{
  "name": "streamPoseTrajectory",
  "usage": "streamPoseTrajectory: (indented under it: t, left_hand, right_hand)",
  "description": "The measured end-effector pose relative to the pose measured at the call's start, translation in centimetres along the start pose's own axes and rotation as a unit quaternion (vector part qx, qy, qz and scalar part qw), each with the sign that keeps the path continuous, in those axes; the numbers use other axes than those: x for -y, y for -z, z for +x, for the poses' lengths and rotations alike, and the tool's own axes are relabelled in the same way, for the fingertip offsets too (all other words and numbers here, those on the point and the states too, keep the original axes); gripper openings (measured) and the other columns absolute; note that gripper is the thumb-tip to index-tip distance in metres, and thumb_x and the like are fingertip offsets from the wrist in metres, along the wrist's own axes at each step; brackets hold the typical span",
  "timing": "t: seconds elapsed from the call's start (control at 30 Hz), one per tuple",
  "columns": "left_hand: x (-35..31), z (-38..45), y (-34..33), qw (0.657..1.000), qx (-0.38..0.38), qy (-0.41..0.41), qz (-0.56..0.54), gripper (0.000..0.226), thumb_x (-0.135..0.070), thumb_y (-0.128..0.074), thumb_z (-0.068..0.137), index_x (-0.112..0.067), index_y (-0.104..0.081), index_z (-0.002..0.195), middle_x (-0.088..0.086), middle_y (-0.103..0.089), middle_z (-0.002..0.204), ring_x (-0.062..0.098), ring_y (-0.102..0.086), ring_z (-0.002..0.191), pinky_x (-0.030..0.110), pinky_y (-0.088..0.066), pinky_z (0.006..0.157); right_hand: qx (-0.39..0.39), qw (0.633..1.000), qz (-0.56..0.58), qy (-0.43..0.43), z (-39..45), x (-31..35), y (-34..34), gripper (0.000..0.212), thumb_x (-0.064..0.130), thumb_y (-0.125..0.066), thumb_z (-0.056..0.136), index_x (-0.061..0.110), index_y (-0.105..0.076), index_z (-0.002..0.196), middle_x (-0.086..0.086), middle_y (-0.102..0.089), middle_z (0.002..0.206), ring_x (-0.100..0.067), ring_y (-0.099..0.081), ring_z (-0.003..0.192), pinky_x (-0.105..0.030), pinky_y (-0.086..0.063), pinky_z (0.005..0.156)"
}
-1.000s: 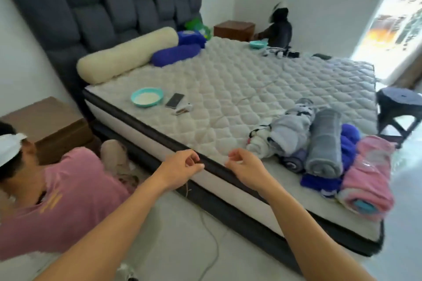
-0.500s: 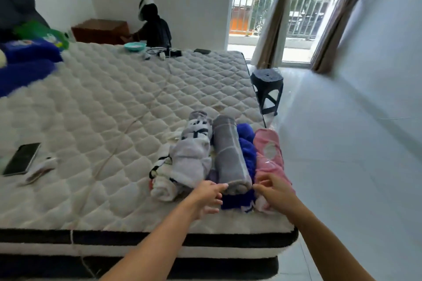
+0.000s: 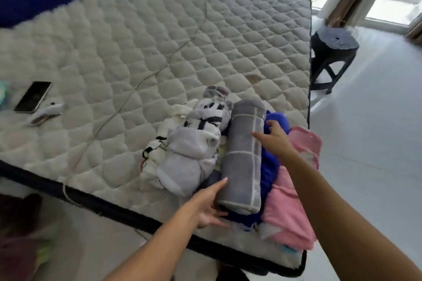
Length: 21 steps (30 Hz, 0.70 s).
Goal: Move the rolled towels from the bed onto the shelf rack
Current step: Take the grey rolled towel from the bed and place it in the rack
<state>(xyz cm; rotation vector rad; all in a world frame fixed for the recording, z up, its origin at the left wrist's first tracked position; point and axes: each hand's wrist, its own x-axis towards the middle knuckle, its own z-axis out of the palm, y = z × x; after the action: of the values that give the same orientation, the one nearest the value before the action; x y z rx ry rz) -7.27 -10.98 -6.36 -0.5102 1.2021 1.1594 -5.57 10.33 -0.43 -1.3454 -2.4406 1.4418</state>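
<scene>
The grey checked rolled towel point(image 3: 243, 155) lies between both hands: left hand point(image 3: 205, 206) open against its near end, right hand point(image 3: 275, 139) open on top.

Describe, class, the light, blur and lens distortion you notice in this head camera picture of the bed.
Head view: daylight pours in from the window at upper right, overexposed to white; the mattress edges bow from the wide-angle lens; the blue pillow at upper left is smeared with blur; the grey rolled towel between the left hand and right hand reads fairly sharp.
</scene>
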Motion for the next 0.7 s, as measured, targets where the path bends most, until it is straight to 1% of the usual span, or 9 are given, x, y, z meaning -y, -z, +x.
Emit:
streamPoseTrajectory:
  t: [0.1, 0.17, 0.2, 0.3, 0.4, 0.47, 0.53, 0.6, 0.7]
  left_hand:
    - [0.1, 1.5, -0.3, 0.998, 0.012, 0.007, -0.067, 0.076, -0.052, -0.067, 0.078, -0.019, -0.041, 0.142, 0.016, -0.05, 0.141, 0.04, -0.05, 0.124, 0.062, -0.046, 0.092]
    - [0.3, 2.2, -0.6, 0.996, 0.006, 0.011, -0.094, 0.075, -0.052, -0.068, 0.077, -0.018, -0.043, 0.139, 0.015, -0.054, 0.137, 0.04, -0.054, 0.121, 0.062, -0.049, 0.089]
    - [0.4, 2.3, -0.8, 0.995, 0.004, 0.011, -0.102, 0.073, -0.052, -0.068, 0.078, -0.018, -0.045, 0.138, 0.014, -0.055, 0.135, 0.039, -0.055, 0.119, 0.061, -0.051, 0.086]
    - [0.7, 2.6, -1.3, 0.992, -0.005, 0.003, -0.122, 0.068, -0.052, -0.066, 0.079, -0.017, -0.049, 0.134, 0.013, -0.059, 0.132, 0.036, -0.058, 0.115, 0.055, -0.054, 0.078]
    - [1.2, 2.5, -1.7, 0.99, -0.014, -0.014, -0.139, 0.059, -0.052, -0.065, 0.081, -0.016, -0.056, 0.127, 0.011, -0.064, 0.124, 0.032, -0.061, 0.111, 0.053, -0.053, 0.087]
    - [2.0, 2.0, -1.8, 0.987, -0.022, -0.026, -0.157, 0.049, -0.052, -0.064, 0.082, -0.016, -0.062, 0.116, 0.01, -0.067, 0.118, 0.029, -0.063, 0.108, 0.051, -0.05, 0.095]
    - [3.0, 1.1, -1.7, 0.986, -0.024, -0.04, -0.158, 0.05, -0.054, -0.062, 0.082, -0.016, -0.065, 0.114, 0.008, -0.069, 0.119, 0.027, -0.064, 0.11, 0.048, -0.05, 0.098]
    - [3.9, -0.5, -1.4, 0.985, -0.031, -0.059, -0.161, 0.058, -0.058, -0.061, 0.081, -0.017, -0.065, 0.121, 0.006, -0.068, 0.123, 0.026, -0.064, 0.113, 0.043, -0.052, 0.094]
    - [6.0, -3.8, 0.9, 0.98, -0.061, -0.104, -0.159, 0.061, -0.063, -0.06, 0.079, -0.02, -0.065, 0.122, 0.004, -0.067, 0.126, 0.024, -0.063, 0.114, 0.041, -0.053, 0.092]
  right_hand:
    - [0.005, 0.997, -0.059, 0.049, 5.2, 1.9, 0.6, 0.073, 0.029, -0.068, 0.086, 0.005, -0.032, 0.146, -0.016, -0.043, 0.146, -0.029, -0.043, 0.134, -0.034, -0.035, 0.106]
    - [0.024, 0.993, -0.086, 0.073, 7.5, 2.9, 0.7, 0.078, 0.031, -0.067, 0.086, 0.007, -0.027, 0.149, -0.016, -0.034, 0.152, -0.03, -0.035, 0.139, -0.036, -0.031, 0.11]
    - [0.04, 0.992, -0.094, 0.074, 8.4, 3.1, 0.6, 0.077, 0.034, -0.066, 0.086, 0.008, -0.029, 0.148, -0.015, -0.035, 0.152, -0.03, -0.036, 0.138, -0.037, -0.032, 0.11]
    - [0.061, 0.987, -0.129, 0.071, 9.6, 3.5, -0.4, 0.068, 0.046, -0.062, 0.085, 0.007, -0.043, 0.137, -0.015, -0.05, 0.14, -0.032, -0.049, 0.126, -0.041, -0.041, 0.101]
    - [0.037, 0.992, -0.1, 0.073, 9.0, 3.4, -1.0, 0.062, 0.044, -0.061, 0.087, 0.003, -0.048, 0.132, -0.018, -0.052, 0.134, -0.034, -0.049, 0.124, -0.039, -0.04, 0.096]
    - [0.005, 0.994, -0.065, 0.086, 7.5, 3.6, -0.7, 0.042, 0.037, -0.062, 0.087, 0.005, -0.058, 0.112, -0.015, -0.059, 0.113, -0.031, -0.055, 0.11, -0.034, -0.039, 0.082]
    - [-0.024, 0.994, -0.038, 0.104, 5.3, 4.1, 0.0, 0.028, 0.034, -0.062, 0.086, 0.008, -0.055, 0.091, -0.01, -0.057, 0.094, -0.028, -0.054, 0.092, -0.031, -0.033, 0.073]
    - [-0.036, 0.989, -0.033, 0.14, 2.3, 5.0, 0.2, 0.028, 0.035, -0.063, 0.085, 0.009, -0.053, 0.089, -0.012, -0.058, 0.096, -0.026, -0.051, 0.088, -0.031, -0.032, 0.072]
    - [-0.03, 0.972, -0.049, 0.229, -3.6, 7.5, -1.3, 0.037, 0.038, -0.062, 0.085, 0.006, -0.058, 0.104, -0.018, -0.058, 0.114, -0.029, -0.052, 0.097, -0.035, -0.039, 0.079]
